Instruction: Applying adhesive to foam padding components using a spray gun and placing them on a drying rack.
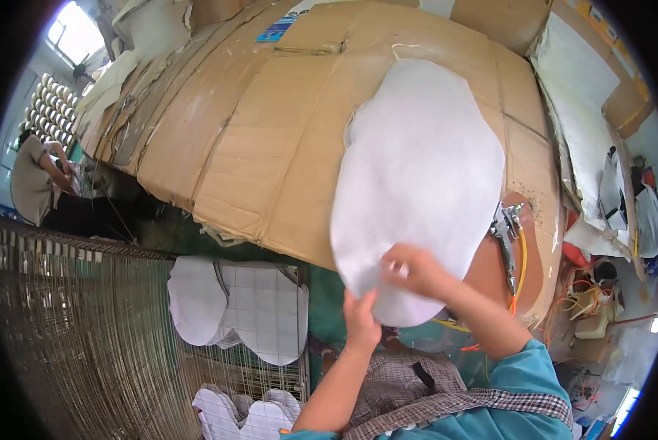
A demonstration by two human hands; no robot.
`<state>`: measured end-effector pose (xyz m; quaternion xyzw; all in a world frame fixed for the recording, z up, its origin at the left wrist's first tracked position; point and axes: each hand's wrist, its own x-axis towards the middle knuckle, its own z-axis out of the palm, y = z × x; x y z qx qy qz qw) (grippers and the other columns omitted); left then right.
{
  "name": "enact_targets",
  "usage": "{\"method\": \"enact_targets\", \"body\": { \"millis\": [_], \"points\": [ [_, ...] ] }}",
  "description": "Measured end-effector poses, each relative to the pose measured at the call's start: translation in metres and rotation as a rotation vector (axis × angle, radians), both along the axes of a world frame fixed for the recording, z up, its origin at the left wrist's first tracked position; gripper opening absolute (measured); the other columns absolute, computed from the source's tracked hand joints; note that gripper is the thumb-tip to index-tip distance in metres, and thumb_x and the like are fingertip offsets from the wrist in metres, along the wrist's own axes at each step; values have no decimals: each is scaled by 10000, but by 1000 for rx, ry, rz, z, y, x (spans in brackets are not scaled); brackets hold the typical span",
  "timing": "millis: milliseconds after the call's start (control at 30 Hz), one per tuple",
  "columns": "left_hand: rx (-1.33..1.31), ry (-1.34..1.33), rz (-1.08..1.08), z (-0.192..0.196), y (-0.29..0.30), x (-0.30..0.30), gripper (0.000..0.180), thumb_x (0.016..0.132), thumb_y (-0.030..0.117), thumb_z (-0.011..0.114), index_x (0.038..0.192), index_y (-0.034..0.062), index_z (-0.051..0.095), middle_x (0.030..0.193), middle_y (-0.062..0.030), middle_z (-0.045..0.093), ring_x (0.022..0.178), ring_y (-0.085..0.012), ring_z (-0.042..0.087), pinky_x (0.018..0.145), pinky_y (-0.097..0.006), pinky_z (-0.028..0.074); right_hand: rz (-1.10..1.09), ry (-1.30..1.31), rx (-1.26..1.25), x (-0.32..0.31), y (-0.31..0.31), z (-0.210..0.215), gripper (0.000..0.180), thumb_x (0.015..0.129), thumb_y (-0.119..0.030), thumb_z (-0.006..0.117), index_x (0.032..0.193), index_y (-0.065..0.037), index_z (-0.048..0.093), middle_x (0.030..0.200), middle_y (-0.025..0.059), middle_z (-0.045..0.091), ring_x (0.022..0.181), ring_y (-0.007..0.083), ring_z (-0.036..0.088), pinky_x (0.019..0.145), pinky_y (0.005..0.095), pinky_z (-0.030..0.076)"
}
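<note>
A large white sole-shaped sheet (424, 154) lies on the cardboard-covered table, its near end reaching past the table edge toward me. My left hand (362, 320) is closed on the near left edge of this sheet, thumb and fingers pinching it. Just above and to the right, my right hand (418, 270) is over the sheet with its fingers curled together. A small pale spot shows between those fingers; motion blur hides whether it is something held. To the right of the sheet, a spray gun (506, 238) with a yellow hose rests on a brown board (494, 275).
Cardboard (270, 139) covers the table. At lower left stands a wire rack (87, 315), with white cut pieces (270, 312) on its shelves. Tangled hoses (585, 293) hang at the right. Another person (35, 176) sits at the far left.
</note>
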<state>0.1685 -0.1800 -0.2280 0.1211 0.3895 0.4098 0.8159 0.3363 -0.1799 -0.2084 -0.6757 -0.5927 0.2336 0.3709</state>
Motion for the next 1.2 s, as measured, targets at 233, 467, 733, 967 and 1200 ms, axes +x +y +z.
{"method": "enact_targets", "body": {
  "millis": [233,467,733,967,1200],
  "points": [
    [-13,182,-15,-36,1,-48,452,736,-54,468,1180,27,447,1118,-84,526,1018,-208,504,885,-341,406,-765,-639,-70,207,17,-35,326,741,-190,597,1016,-20,553,1000,194,557,912,353,540,773,445,435],
    [-97,156,23,-55,-18,-130,427,739,-29,487,1163,15,477,1066,-78,565,965,-199,537,860,-331,415,-332,-312,-212,137,43,-19,71,701,-63,514,703,8,517,570,96,497,557,158,493,539,305,402],
    [-342,295,209,-93,-99,-373,559,687,-45,448,1243,11,410,1139,-140,538,1031,-281,540,888,-419,443,94,880,-539,-143,67,-25,98,717,0,538,787,-66,518,727,-47,514,648,36,469,568,182,366],
    [-466,326,423,-155,-124,-454,641,638,-62,478,1263,51,395,1163,-116,522,1085,-290,501,932,-415,416,374,784,-644,-273,169,-132,67,729,-34,533,775,-80,517,661,-64,455,577,35,415,505,194,335],
    [-422,239,527,-215,-59,-445,635,681,-91,449,1283,96,378,1261,-96,443,1172,-279,425,965,-457,375,374,672,-713,-304,250,-194,69,749,-63,540,810,-93,529,682,-71,467,581,34,431,507,186,343]
  ]
}}
